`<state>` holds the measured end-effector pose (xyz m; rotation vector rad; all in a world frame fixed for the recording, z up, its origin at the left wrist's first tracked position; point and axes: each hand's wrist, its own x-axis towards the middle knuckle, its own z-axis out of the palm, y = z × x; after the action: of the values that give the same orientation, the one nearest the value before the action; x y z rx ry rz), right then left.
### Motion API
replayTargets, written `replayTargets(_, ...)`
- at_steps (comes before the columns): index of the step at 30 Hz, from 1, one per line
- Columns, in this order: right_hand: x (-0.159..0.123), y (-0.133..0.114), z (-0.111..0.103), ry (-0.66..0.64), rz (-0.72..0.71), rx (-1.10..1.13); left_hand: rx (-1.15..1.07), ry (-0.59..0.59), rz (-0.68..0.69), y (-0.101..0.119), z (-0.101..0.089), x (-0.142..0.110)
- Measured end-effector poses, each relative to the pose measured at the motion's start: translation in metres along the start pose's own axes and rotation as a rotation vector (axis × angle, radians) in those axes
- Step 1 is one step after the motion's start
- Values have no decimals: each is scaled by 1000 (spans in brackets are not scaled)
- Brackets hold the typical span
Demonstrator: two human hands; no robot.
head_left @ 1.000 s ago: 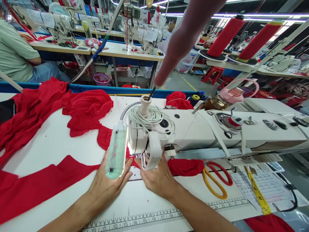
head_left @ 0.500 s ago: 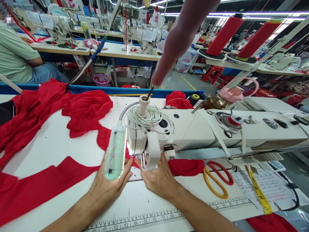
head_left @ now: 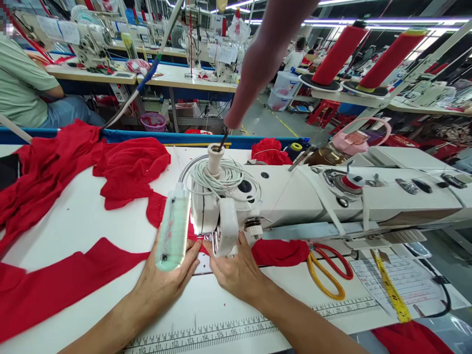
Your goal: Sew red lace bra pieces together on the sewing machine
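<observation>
A white sewing machine stands across the table, its needle area partly behind a white guard. Red fabric passes beneath the metal presser foot. To the left of the foot, my left hand presses and holds this fabric with its fingertips; a pale green lamp covers some of its fingers. My right hand pinches the fabric just right of the foot, with some fingers hidden behind the guard. Both thumbs are close together at the fabric edge. More red fabric extends right of my right hand.
Scissors with red and yellow handles lie at right, near a yellow tape measure and a written sheet. Red cloth spreads over the left side. A seated person is at far left. Thread cones stand behind.
The whole view has shifted a little, so things appear slightly further left. Both hands keep nearly the same place beside the presser foot, still on the red fabric.
</observation>
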<state>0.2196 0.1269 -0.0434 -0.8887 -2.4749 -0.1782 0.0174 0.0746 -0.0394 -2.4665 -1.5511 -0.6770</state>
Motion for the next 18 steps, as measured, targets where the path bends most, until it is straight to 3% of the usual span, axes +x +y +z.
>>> replayTargets(10,3,0,-2,-24,-2,33,-109,-72,27,-2,-23,13)
replayTargets(15,4,-2,-5,-47,1,38,-88,93,-127,-24,-37,34)
replayTargets(18,4,-3,-6,-39,-1,33,-100,121,-81,-42,-31,52)
